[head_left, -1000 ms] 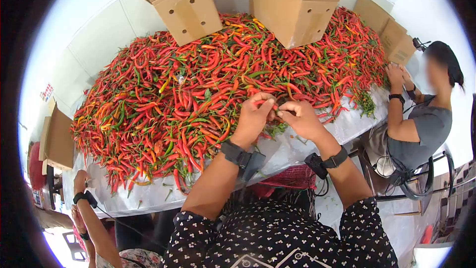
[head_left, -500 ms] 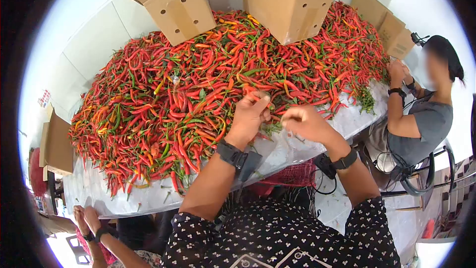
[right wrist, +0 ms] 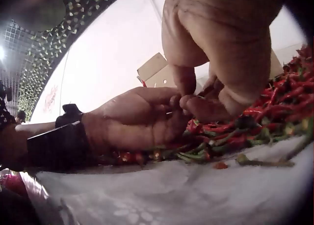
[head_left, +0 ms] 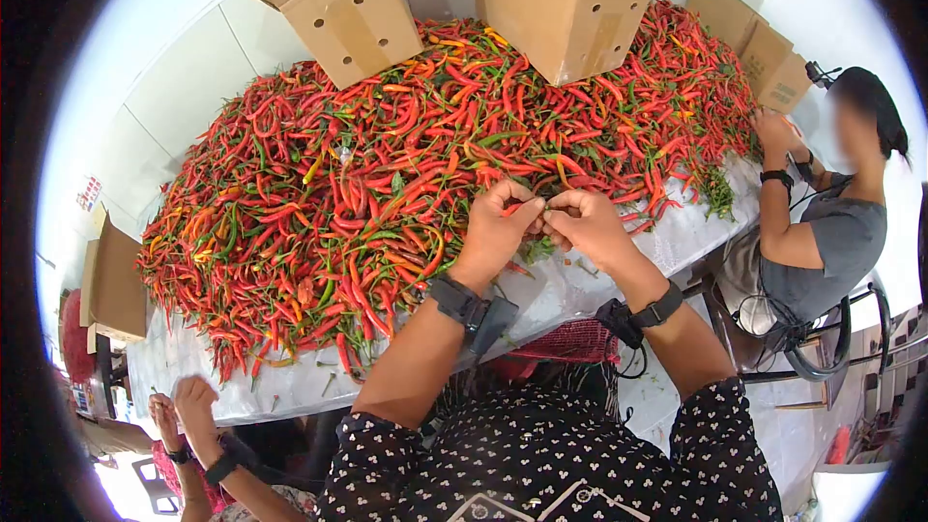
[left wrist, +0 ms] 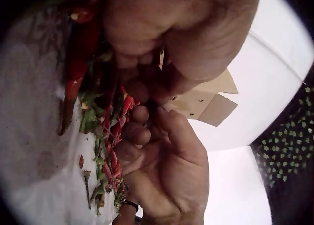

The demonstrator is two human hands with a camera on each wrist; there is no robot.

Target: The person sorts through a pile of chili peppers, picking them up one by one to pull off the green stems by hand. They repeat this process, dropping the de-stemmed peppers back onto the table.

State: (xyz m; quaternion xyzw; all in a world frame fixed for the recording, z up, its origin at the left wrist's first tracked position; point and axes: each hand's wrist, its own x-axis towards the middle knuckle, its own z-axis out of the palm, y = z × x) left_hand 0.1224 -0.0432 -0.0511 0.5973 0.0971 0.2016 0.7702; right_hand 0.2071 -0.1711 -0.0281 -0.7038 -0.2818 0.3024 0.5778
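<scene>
In the head view my left hand grips a red chili pepper, mostly hidden by the fingers. A red tip of the chili pepper shows above this hand in the right wrist view. My right hand meets the left at the fingertips, thumb and index finger pinching at the chili's end; the pinched part is covered. Both hands are above the near edge of a big heap of red, orange and green chili peppers. In the left wrist view another red chili appears close to the left hand.
Two cardboard boxes stand at the back of the heap. Loose stems lie on the pale table cover. A person in grey sits at the right; another person's hands are at the lower left.
Half a second ago my right hand was apart from the left; it has moved back to meet the left fingertips. The lower-left person's hands have risen and moved slightly right.
</scene>
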